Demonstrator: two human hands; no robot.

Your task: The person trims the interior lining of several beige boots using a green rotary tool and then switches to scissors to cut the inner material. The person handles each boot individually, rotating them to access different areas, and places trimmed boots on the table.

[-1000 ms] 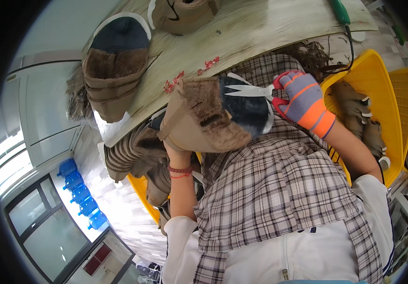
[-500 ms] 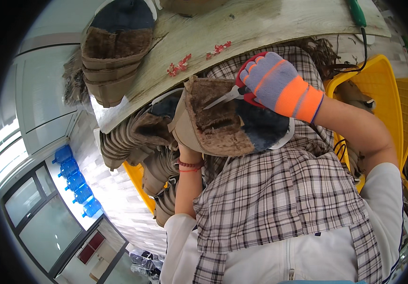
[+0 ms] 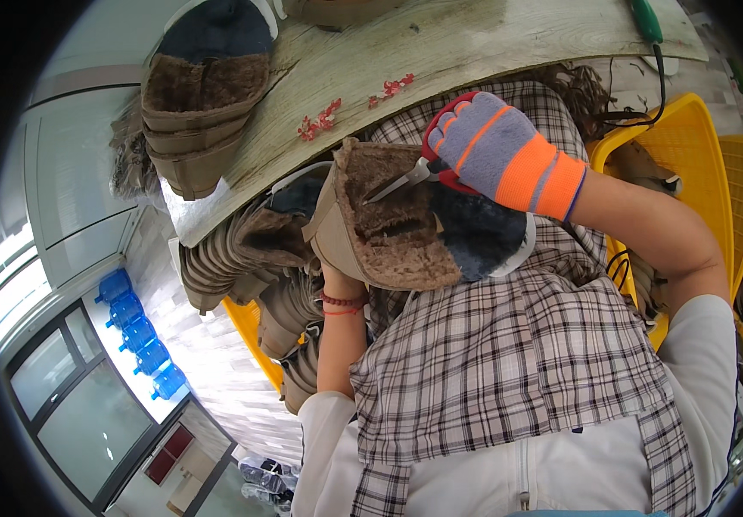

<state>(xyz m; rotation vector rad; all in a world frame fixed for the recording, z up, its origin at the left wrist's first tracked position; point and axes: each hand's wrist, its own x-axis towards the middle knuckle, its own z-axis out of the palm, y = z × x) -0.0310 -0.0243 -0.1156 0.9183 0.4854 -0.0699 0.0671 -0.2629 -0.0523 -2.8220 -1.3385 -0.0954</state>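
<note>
My right hand point(image 3: 500, 151), in a grey and orange knit glove, is closed round the red handles of a pair of scissors point(image 3: 401, 183). The blades lie over the brown fuzzy lining of a tan slipper point(image 3: 388, 250), which has a dark blue inner part and a white edge. Below the slipper, my bare left hand point(image 3: 341, 280) holds it up from underneath above my lap. Its fingers are hidden behind the slipper; a beaded bracelet and a red cord show at the wrist.
More slippers are stacked on the pale wooden table point(image 3: 440, 47) at the far left. Rows of slippers point(image 3: 233, 258) fill the left side by a yellow crate point(image 3: 255, 340). Yellow baskets point(image 3: 716, 164) stand at right. A green-handled tool point(image 3: 647, 21) with a cord lies at the table's far right.
The scissors and my right hand have shifted slightly left over the lining. The slipper has tilted a little in my left hand, its near edge lower.
</note>
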